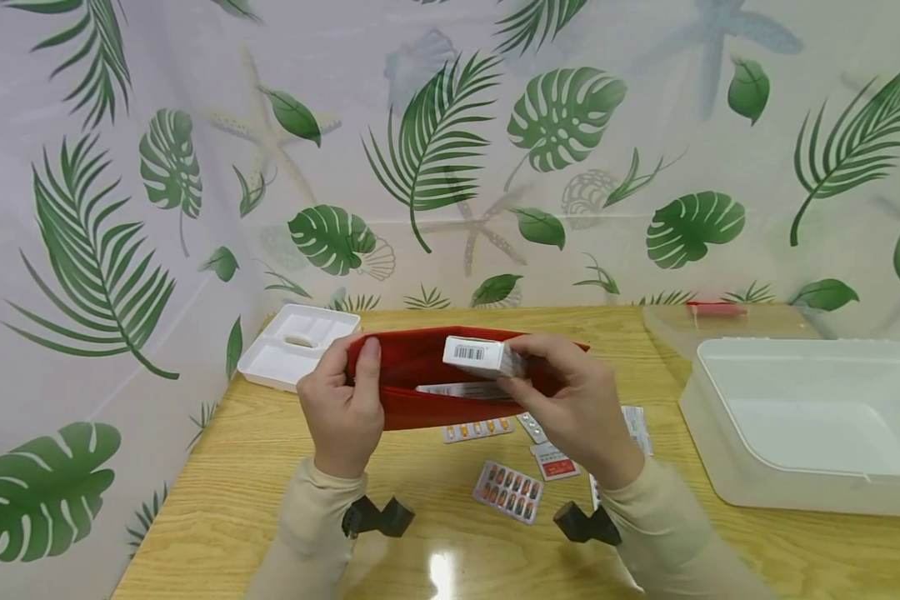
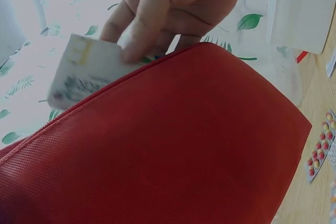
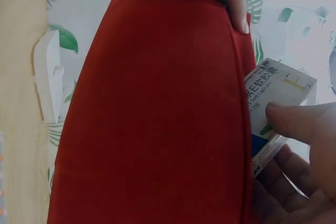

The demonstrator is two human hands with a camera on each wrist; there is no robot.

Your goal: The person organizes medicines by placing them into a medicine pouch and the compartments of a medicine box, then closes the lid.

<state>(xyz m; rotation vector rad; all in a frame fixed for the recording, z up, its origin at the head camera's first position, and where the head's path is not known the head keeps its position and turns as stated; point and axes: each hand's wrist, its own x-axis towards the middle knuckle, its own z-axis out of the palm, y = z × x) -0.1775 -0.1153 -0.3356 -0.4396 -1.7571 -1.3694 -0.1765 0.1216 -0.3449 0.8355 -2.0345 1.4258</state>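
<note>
A red pouch (image 1: 412,410) is held up above the table with its mouth spread. My left hand (image 1: 345,404) grips its left end, the thumb over the front edge. At the right of the mouth, my right hand (image 1: 573,400) pinches a white medicine box (image 1: 474,354) between thumb and fingers. In the right wrist view this medicine box (image 3: 278,87) has dark print and sits partly behind the pouch's edge. Another white box (image 1: 457,389) lies inside the pouch, mostly hidden by the front wall.
Below the pouch lie a blister pack of dark and orange capsules (image 1: 508,492), a yellow capsule blister (image 1: 477,430) and a red-and-white card (image 1: 555,461). A white divided tray (image 1: 270,350) stands at the back left. On the right is a big translucent white bin (image 1: 780,467), its lid (image 1: 667,325) behind it.
</note>
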